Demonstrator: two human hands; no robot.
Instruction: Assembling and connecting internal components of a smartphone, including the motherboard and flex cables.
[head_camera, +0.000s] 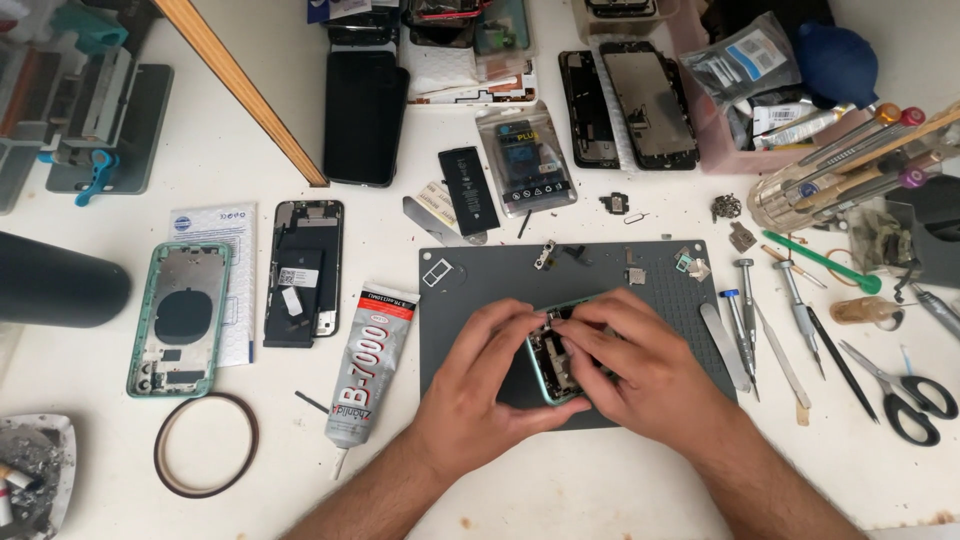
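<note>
Lying far left on the white table (600, 490): green phone frame (178, 320), opened dark phone (304, 272), tape ring (206, 444), glue tube (367, 365) just beside the grey mat (470, 300). Gripping mid-mat: left hand (478, 385) and right hand (640, 365), fingers of both clamped together on the green-edged open phone body (556, 362), mostly covering it, small loose parts sitting above on the mat. Crowding the right side: screwdrivers (745, 300), green pry tool (820, 262), scissors (900, 392), clear of the hands.
</note>
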